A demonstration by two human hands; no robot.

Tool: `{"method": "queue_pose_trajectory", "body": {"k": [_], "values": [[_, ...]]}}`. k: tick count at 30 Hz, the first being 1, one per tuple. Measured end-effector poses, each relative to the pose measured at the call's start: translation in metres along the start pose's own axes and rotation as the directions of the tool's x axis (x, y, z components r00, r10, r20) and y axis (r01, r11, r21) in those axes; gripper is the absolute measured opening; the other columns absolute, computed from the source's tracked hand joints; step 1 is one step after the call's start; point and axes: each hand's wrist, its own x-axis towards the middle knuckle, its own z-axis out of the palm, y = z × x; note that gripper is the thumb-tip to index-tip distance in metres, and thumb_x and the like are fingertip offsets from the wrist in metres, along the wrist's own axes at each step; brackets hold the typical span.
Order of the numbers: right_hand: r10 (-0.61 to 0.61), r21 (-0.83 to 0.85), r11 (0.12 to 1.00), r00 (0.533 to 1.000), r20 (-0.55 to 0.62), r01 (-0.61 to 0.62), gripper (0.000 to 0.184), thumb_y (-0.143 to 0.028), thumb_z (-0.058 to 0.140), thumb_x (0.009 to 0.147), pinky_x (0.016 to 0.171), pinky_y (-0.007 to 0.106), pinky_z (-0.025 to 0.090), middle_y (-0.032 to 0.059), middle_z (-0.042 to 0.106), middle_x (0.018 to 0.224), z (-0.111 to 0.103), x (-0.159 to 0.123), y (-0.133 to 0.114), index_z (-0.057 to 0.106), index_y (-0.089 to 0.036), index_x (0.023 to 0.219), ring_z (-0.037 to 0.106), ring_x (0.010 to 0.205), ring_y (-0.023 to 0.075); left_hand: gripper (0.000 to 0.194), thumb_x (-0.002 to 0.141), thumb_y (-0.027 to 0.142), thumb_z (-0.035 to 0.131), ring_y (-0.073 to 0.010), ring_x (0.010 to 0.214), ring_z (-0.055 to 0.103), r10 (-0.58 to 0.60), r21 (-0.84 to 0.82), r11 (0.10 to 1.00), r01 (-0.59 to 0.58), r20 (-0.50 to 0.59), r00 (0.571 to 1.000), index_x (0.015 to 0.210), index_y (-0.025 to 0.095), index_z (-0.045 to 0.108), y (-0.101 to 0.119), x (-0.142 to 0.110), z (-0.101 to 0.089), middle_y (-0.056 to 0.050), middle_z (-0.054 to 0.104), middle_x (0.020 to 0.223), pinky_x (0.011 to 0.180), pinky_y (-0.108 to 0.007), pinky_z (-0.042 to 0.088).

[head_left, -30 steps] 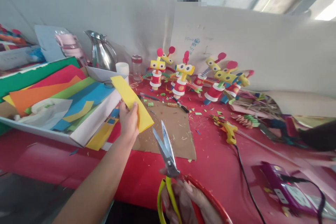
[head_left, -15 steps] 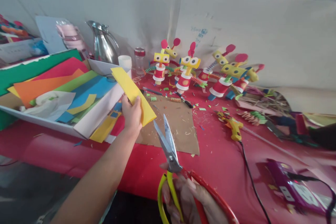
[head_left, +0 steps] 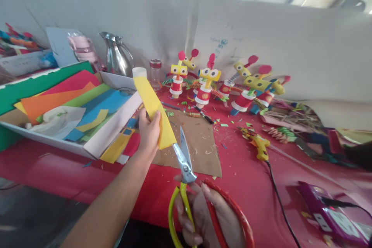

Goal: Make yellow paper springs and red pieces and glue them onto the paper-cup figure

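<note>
My left hand grips a folded strip of yellow paper, thumb on top, tilted above a brown cardboard sheet. In my right hand is a pair of scissors with one yellow and one red handle. The blades stand apart, and one of them meets the lower end of the yellow paper, partly hidden by it. Fingers of my right hand pass through the handle loops.
A white box of coloured paper lies left. Several paper robot figures stand at the back, near a steel jug and a glass jar. Right are a yellow glue gun with a cord and a purple power strip.
The scissors have moved up and left to the end of the yellow paper, their blades now less far apart. The view has tilted slightly upward.
</note>
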Motion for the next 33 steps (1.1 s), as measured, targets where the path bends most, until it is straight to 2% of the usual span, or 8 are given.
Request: {"method": "queue_pose_trajectory", "body": {"k": [3,6,13,18,23,26,29,33], "values": [[0.044,0.034,0.998,0.999,0.01,-0.044,0.047,-0.057,0.058,0.082,0.044,0.019,0.021,0.0031,0.059,0.079,0.003,0.007,-0.004,0.055,-0.019,0.11,0.045,0.053,0.0079,0.033,0.07,0.035,0.073,-0.0151,0.071,0.063,-0.069,-0.04,0.997,0.07,0.038,0.997,0.096,0.022,0.056,0.001,-0.002,0.002,0.0,0.066,0.085,0.066,-0.028,0.052],[0.025,0.051,0.998,0.999,0.028,-0.026,0.048,-0.058,0.059,0.081,0.045,0.019,0.018,0.002,0.058,0.079,0.001,0.008,-0.007,0.053,-0.021,0.111,0.044,0.054,0.0079,0.033,0.068,0.032,0.074,-0.0148,0.072,0.063,-0.107,-0.099,0.989,0.109,0.027,0.994,0.093,0.021,0.056,0.002,-0.003,0.004,-0.001,0.066,0.086,0.067,-0.028,0.052],[0.056,0.076,0.995,0.994,0.096,-0.064,0.043,-0.058,0.059,0.081,0.045,0.019,0.017,0.0013,0.056,0.079,-0.012,0.001,-0.009,0.053,-0.02,0.099,0.041,0.054,0.0072,0.033,0.072,0.03,0.072,-0.0159,0.084,0.064,-0.012,-0.132,0.991,0.016,0.028,1.0,0.099,0.023,0.054,0.005,-0.006,0.007,-0.002,0.065,0.095,0.074,-0.028,0.053],[0.021,0.071,0.997,0.995,0.099,-0.028,0.04,-0.058,0.06,0.082,0.044,0.018,0.016,0.0,0.054,0.078,-0.012,-0.003,-0.008,0.053,-0.021,0.095,0.038,0.052,0.0061,0.032,0.074,0.032,0.072,-0.0165,0.089,0.064,0.037,-0.091,0.995,-0.035,0.021,0.999,0.1,0.022,0.055,0.006,-0.008,0.007,-0.004,0.065,0.101,0.079,-0.029,0.053],[0.006,0.051,0.999,0.999,0.043,-0.008,0.042,-0.06,0.056,0.083,0.043,0.016,0.015,0.0013,0.056,0.077,-0.012,-0.012,-0.007,0.053,-0.02,0.093,0.036,0.05,0.0051,0.033,0.076,0.032,0.07,-0.0175,0.089,0.064,0.047,-0.08,0.996,-0.044,0.027,0.999,0.103,0.023,0.054,0.007,-0.01,0.009,-0.005,0.065,0.101,0.077,-0.029,0.054],[0.016,0.037,0.999,0.998,0.062,-0.019,0.042,-0.06,0.059,0.082,0.043,0.016,0.016,0.0008,0.055,0.077,-0.015,-0.016,-0.007,0.052,-0.02,0.092,0.036,0.05,0.0047,0.032,0.077,0.032,0.07,-0.0172,0.085,0.064,0.048,-0.066,0.997,-0.046,0.028,0.998,0.103,0.023,0.054,0.008,-0.011,0.01,-0.004,0.065,0.099,0.073,-0.029,0.054],[-0.001,0.036,0.999,0.996,0.09,-0.003,0.042,-0.06,0.058,0.082,0.043,0.016,0.016,0.0007,0.055,0.077,-0.016,-0.012,-0.005,0.052,-0.021,0.096,0.036,0.05,0.0049,0.031,0.078,0.032,0.069,-0.0169,0.086,0.064,0.041,-0.065,0.997,-0.038,0.049,0.998,0.103,0.022,0.054,0.009,-0.013,0.011,-0.004,0.065,0.1,0.074,-0.029,0.053],[-0.03,0.061,0.998,0.997,0.072,0.026,0.042,-0.059,0.054,0.085,0.043,0.017,0.016,0.0021,0.055,0.076,-0.01,0.001,-0.004,0.053,-0.018,0.096,0.038,0.051,0.0057,0.032,0.078,0.032,0.069,-0.0148,0.08,0.063,0.016,-0.028,1.0,-0.013,0.112,0.994,0.105,0.022,0.055,0.01,-0.018,0.013,-0.003,0.065,0.097,0.069,-0.026,0.052]]}}
